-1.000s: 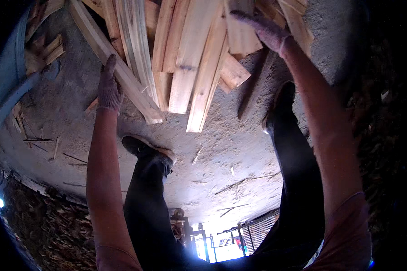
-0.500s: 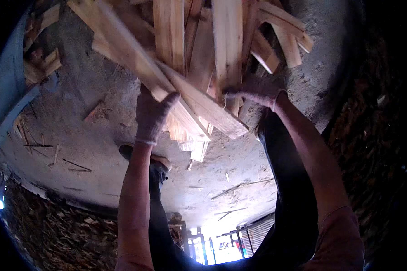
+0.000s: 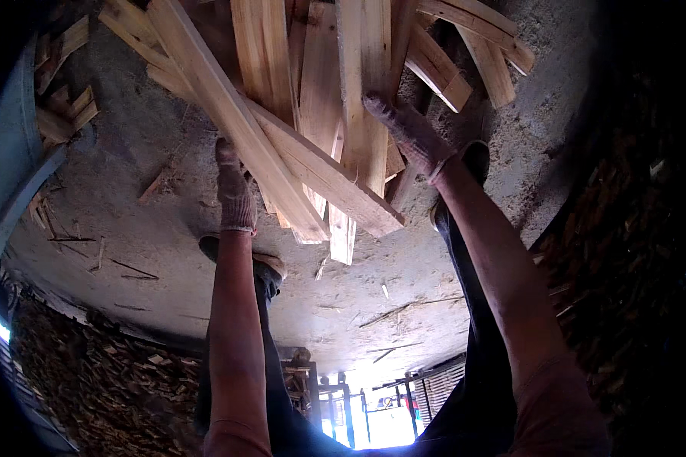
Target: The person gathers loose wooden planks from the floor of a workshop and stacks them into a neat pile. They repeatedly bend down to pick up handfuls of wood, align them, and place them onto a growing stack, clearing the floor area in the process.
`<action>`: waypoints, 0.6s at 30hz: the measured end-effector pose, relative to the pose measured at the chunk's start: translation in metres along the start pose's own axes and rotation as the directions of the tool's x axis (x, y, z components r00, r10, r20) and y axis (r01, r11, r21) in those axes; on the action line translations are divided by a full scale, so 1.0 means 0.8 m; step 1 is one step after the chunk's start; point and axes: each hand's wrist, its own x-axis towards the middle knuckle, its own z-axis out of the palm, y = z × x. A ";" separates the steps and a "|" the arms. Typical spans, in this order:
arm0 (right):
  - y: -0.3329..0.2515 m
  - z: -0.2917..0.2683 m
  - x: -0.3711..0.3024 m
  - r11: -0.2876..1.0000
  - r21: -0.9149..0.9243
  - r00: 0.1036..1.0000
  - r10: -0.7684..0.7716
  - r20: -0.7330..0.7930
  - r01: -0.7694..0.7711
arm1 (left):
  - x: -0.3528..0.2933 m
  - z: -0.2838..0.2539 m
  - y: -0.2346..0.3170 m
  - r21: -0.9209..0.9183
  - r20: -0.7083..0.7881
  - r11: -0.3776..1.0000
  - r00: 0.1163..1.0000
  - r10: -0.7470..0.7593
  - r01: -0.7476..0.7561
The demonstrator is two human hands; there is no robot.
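Note:
My left hand (image 3: 235, 190), in a knitted work glove, is stretched out beside the left edge of a long pale wooden board (image 3: 232, 122) that lies slantwise on the heap. My gloved right hand (image 3: 413, 135) reaches in from the right, its foremost digit extended over the right edge of an upright-running plank (image 3: 367, 84); the other fingers are partly hidden. Another board (image 3: 335, 175) crosses under the slanting one, its end pointing to the lower right. More planks (image 3: 263, 57) fan out beneath and beyond, their far ends cut off by the picture's top.
Shorter wood pieces (image 3: 438, 72) stick out at the upper right, and offcuts (image 3: 68, 114) lie at the far left by a curved bluish edge (image 3: 11, 183). Splinters (image 3: 133, 270) are scattered over the dusty floor (image 3: 358, 297). Dark heaps of wood chips (image 3: 107, 381) flank the floor. My legs straddle the boards.
My left thumb has come off the slanting board, and that hand is now at its left side. My right hand has moved up and forward along the planks. The boards have shifted slightly left in view.

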 end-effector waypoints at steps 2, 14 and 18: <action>-0.021 -0.018 -0.003 0.713 0.665 0.975 0.187 0.122 -0.220 | -0.007 0.009 0.004 0.164 0.040 0.985 0.997 -0.063 0.055; -0.066 -0.083 -0.028 0.634 0.746 0.974 0.054 0.220 -0.204 | -0.086 0.079 0.088 0.099 0.070 0.990 0.991 -0.110 0.103; -0.094 -0.102 -0.034 0.229 0.925 0.953 0.090 0.289 -0.303 | -0.127 0.085 0.144 0.162 0.107 0.978 0.983 -0.148 0.129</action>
